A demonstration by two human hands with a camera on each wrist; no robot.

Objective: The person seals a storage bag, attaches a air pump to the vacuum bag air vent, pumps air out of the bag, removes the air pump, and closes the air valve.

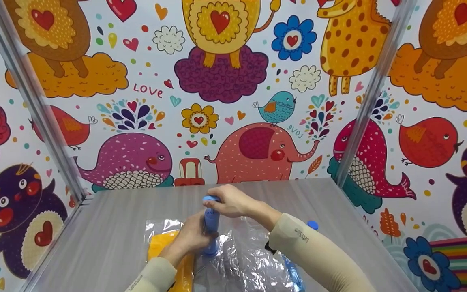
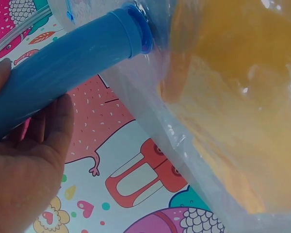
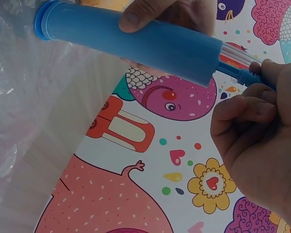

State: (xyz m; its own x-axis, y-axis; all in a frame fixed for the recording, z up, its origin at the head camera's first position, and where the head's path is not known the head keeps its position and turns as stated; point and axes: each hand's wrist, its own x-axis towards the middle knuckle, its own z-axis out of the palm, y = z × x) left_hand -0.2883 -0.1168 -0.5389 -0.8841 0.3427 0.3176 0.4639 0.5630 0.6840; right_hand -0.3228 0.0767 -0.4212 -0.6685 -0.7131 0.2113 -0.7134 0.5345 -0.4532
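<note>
A blue hand pump [image 1: 212,224], a smooth cylinder with a flared rim, stands nearly upright over clear plastic. My left hand [image 1: 191,234] grips its barrel, thumb on one side and fingers on the other in the left wrist view. At the top, my right hand [image 3: 266,131] curls its fingers round the handle end of the thin plunger rod [image 3: 230,70], part of which shows outside the barrel. The pump's flared end [image 3: 42,22] meets a clear plastic bag [image 1: 241,259]; whether it sits on a valve is hidden.
Left of the pump lies a clear bag with something yellow-orange [image 1: 161,243] inside. A small round blue cap [image 1: 313,224] rests beyond my right forearm. Blue material [image 1: 294,278] shows at the bag's right edge. Printed walls [image 1: 201,89] enclose the grey table [image 1: 116,219].
</note>
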